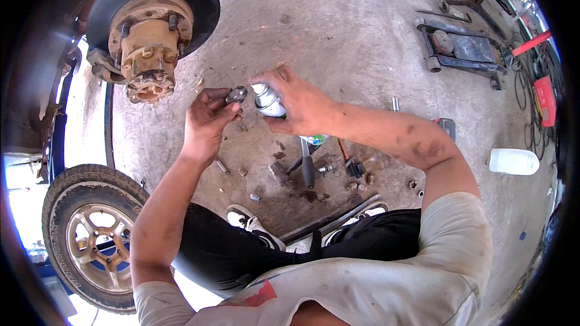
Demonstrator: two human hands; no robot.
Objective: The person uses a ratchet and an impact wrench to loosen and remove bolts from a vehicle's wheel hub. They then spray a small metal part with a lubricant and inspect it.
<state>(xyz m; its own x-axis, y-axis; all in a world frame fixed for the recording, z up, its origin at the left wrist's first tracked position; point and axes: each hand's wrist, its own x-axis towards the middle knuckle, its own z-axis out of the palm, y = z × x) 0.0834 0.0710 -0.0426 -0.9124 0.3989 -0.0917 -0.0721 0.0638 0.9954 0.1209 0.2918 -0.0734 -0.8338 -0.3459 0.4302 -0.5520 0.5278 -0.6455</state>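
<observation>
My left hand (210, 118) is closed, pinching a small dark metal part (237, 94) between thumb and fingers. It looks rounded and greasy; its exact kind cannot be made out. Wrapped round an aerosol spray can (269, 104) is my right hand (299, 99), one finger up at the nozzle end. The can's white top faces the metal part, with a short gap between them. Beyond my left hand, a tan wheel hub (148, 48) sticks out of a dark brake disc (202, 3), its open end towards me.
A wheel with a tyre (60, 205) leans at the left. Between my feet and hands lie a black-handled tool (308, 172), a loose socket (255, 197), several greasy parts and a long metal bar (326, 220). A floor jack (462, 45) and a white container (513, 161) are at the right.
</observation>
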